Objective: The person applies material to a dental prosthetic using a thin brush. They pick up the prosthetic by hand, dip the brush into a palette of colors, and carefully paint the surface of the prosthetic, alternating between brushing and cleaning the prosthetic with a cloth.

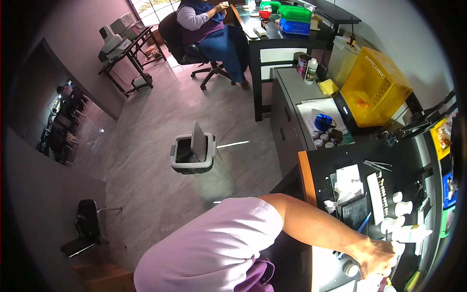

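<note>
So the one hand [377, 258] in view, which side I can't tell, reaches over the black worktop [321, 168] onto small white bottles [401, 224] at its far edge; grip looks curled, can't tell if grasping. Next probably needs a clean pinch.

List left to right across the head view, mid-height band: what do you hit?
Dark chair → grey swing-lid bin → grey cabinet → blue tape dispenser → yellow-hooded machine. Lower right, a hand rests among small white bottles.
</note>
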Demonstrator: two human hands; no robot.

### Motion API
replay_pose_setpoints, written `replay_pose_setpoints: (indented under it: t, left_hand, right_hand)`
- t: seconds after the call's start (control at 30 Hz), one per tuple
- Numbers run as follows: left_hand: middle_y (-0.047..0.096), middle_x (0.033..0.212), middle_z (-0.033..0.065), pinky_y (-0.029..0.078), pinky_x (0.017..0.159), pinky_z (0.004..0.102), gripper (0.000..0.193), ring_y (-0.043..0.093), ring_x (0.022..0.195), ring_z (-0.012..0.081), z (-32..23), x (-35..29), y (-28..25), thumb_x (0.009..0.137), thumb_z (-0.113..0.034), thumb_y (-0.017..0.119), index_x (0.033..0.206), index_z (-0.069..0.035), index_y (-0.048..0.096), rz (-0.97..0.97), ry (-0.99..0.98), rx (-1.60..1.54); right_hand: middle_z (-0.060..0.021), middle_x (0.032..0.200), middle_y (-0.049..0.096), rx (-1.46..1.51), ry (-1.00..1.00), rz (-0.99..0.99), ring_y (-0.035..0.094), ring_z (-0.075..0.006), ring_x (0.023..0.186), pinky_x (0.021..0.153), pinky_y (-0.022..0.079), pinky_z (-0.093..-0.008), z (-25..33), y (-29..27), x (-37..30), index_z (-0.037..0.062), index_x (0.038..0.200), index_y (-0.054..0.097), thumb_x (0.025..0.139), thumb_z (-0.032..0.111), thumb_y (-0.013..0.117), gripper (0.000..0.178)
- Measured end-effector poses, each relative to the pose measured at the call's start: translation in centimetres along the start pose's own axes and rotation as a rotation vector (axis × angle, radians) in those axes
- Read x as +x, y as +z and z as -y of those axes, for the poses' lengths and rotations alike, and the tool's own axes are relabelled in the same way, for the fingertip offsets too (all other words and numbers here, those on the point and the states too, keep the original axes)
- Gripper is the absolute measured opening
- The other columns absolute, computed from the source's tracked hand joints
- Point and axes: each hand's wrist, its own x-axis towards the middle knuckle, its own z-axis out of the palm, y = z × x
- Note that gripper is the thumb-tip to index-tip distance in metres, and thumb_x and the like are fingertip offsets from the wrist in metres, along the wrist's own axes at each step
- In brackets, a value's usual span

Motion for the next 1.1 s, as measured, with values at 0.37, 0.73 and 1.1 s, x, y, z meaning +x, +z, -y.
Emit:
replay_pose_setpoints:
  t: [0.37, 0.73, 1.1]
  left_hand:
    - [0.066, 0.068, 0.0142, 0.054, 0.063, 0.0454, 0.029, 0.063, 0.073, 0.0325, 4.6, 0.5, 8.1, 0.076, -0.032, 0.063, 0.066, -0.006, 0.072, -0.292, 0.145, -0.483]
    - [0.069, 0.094, 0.0136, 0.058, 0.073, 0.0406, 0.022, 0.069, 0.088, 0.0304, 6.1, 0.3, 5.9, 0.083, -0.020, 0.072, 0.100, -0.006, 0.071, -0.250, 0.261, -0.698]
    - [0.056, 0.074, 0.0033, 0.040, 0.058, 0.0294, 0.028, 0.049, 0.062, 0.0123, 4.6, 1.0, 2.5, 0.093, -0.005, 0.069, 0.120, -0.005, 0.078, -0.136, 0.098, -0.750]
  right_hand:
    - [-0.0176, 0.113, 0.062, 0.036, -0.033, 0.024, 0.060, -0.0234, 0.100, 0.092, 0.050, -0.0339, -0.3, -1.2, 0.7, -0.0021, 0.107, 0.060, 0.094, 0.007, 0.061, 0.016]
    - [-0.0178, 0.113, 0.063, 0.009, -0.142, -0.248, 0.061, -0.0235, 0.100, 0.091, 0.050, -0.0338, 6.3, -11.3, -6.2, -0.0023, 0.107, 0.060, 0.093, 0.005, 0.061, 0.016]
    - [-0.0185, 0.115, 0.063, 0.114, -0.348, -0.125, 0.068, -0.0190, 0.092, 0.083, 0.057, -0.0320, 16.8, -5.0, -10.9, -0.0050, 0.104, 0.066, 0.091, -0.003, 0.063, 0.013]
